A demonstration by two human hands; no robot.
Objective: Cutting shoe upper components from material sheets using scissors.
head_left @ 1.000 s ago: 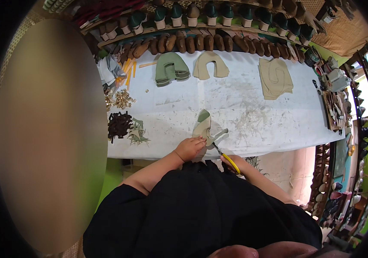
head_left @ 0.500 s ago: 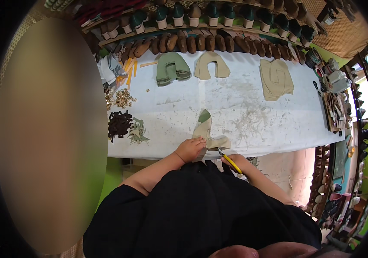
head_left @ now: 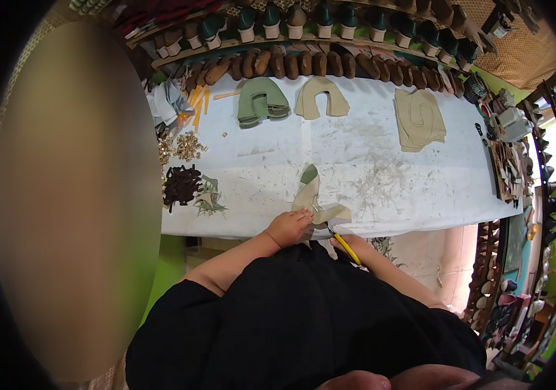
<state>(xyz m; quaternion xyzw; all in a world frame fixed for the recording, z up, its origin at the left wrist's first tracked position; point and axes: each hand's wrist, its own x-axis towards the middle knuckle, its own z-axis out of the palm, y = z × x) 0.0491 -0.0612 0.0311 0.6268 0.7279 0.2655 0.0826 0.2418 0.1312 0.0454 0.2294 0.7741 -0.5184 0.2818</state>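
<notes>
A curved beige shoe upper piece (head_left: 306,196) with a green lining lies at the table's near edge, its green tip pointing away from me. My left hand (head_left: 293,226) holds the piece by its middle, fingers on top; the thumb is hidden. In my right hand (head_left: 349,247) are pliers with yellow handles (head_left: 347,249). Their dark jaws point up and left, right at the near edge of the piece where it bends. Whether the jaws grip the material is too small to tell.
On the white-covered table (head_left: 434,185) lie green cut pieces (head_left: 252,104), beige pieces (head_left: 304,104) and a beige stack (head_left: 411,127). Small gold parts (head_left: 189,147), dark strips (head_left: 181,186) and green scraps (head_left: 209,198) sit at the left. Shoe lasts (head_left: 320,64) line the back.
The pliers have shifted slightly left and up along the piece's edge. The right end of the piece has turned a little. My left hand has barely moved.
</notes>
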